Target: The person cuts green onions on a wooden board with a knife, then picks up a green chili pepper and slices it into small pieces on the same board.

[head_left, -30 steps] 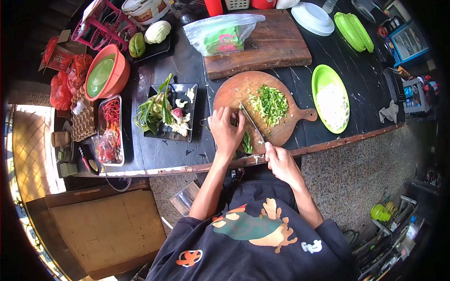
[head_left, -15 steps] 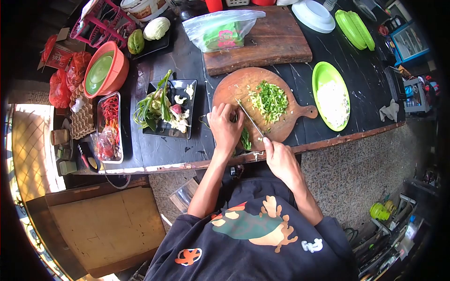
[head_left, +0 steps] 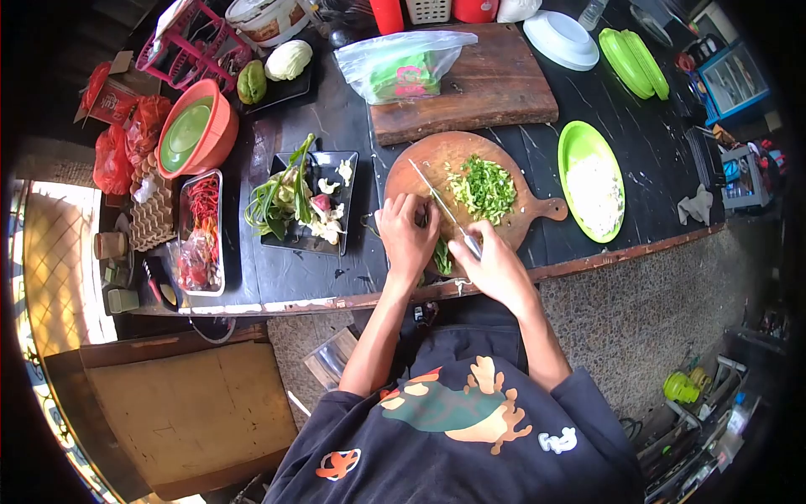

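On the round wooden board [head_left: 520, 181] lies a heap of chopped greens [head_left: 485, 189]. My left hand [head_left: 407, 233] rests at the board's left edge, fingers curled over dark green leaves [head_left: 442, 254] that show beneath and beside it. Wrapped round the knife handle is my right hand [head_left: 494, 265]. The knife blade [head_left: 438, 197] slants up and left across the board, passing close to my left fingertips. A black square plate [head_left: 277, 239] left of the board holds green stalks, a reddish bulb and pale pieces.
Behind the board are a thick wooden block [head_left: 504, 76] and a plastic bag of greens [head_left: 403, 71]. A green oval plate [head_left: 571, 139] with white contents stands right. An orange basket [head_left: 220, 134] and a tray of red chillies [head_left: 201, 218] are left. The table edge [head_left: 336, 301] runs before me.
The knife has moved up and left, its tip now farther over the board. My right hand has shifted slightly left. The whole view has moved a little.
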{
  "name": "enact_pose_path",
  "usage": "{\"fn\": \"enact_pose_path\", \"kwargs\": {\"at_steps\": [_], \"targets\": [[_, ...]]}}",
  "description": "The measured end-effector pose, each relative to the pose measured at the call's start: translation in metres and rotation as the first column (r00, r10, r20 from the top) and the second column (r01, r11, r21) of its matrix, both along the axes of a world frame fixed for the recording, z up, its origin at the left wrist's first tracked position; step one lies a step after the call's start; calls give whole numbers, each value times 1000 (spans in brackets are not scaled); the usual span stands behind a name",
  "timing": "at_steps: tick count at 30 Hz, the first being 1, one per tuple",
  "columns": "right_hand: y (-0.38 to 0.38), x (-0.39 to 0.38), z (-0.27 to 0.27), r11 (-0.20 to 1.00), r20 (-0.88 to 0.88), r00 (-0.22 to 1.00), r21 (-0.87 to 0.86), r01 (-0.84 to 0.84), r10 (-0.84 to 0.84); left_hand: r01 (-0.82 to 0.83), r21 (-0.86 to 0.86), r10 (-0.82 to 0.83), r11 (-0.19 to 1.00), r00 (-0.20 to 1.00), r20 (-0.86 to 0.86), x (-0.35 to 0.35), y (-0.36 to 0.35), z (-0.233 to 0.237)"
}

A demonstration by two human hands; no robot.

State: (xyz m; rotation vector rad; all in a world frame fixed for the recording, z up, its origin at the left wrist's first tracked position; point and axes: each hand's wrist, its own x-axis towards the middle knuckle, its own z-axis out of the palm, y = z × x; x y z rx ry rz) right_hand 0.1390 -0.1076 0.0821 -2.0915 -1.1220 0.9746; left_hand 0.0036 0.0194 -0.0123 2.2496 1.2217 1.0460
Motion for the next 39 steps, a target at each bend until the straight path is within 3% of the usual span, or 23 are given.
{"fn": "enact_pose_path", "kwargs": {"at_steps": [1, 3, 5, 7, 10, 11, 13, 19, 22, 26, 28, 39], "targets": [[-7, -2, 10, 1000, -101, 995, -13, 19, -21, -6, 16, 6, 1000, 1000, -15, 0, 0, 0], [-27, -5, -9, 999, -133, 991, 40, 33, -27, -12, 28, 13, 1000, 1000, -28, 0, 0, 0], [-44, -8, -36, 923, 62, 998, 383, -44, 22, 5, -9, -5, 1000, 1000, -16, 0, -1, -2], [-52, -12, -32, 925, 75, 997, 379, -43, 16, 6, -10, -6, 1000, 1000, -16, -1, -1, -1], [-59, -14, -25, 981, 120, 992, 182, -62, 41, 9, -4, -9, 1000, 1000, -15, 0, 0, -2], [-58, -15, -27, 981, 120, 992, 182, -64, 42, 8, 2, -8, 1000, 1000, -15, -1, 0, -3], [-53, -18, -30, 932, 270, 963, 342, -118, 23, 5, 15, -4, 1000, 1000, -18, 0, 0, 0], [-49, -20, -38, 908, 396, 909, 318, -272, 133, 8, 25, -8, 1000, 1000, -15, 0, 0, 0], [-48, -24, -30, 953, 340, 923, 172, -250, 181, 8, 30, -8, 1000, 1000, -23, -1, 1, -1], [-39, -23, -32, 951, 358, 921, 200, -234, 152, 2, 19, -1, 1000, 1000, -17, 0, 0, 0], [-34, -20, -30, 962, 374, 910, 129, -242, 179, 5, 10, -4, 1000, 1000, -12, 0, 0, -1], [-52, -17, -31, 963, 372, 921, 187, -195, 115, 8, 32, -8, 999, 1000, 3, 0, 1, 0]]}}
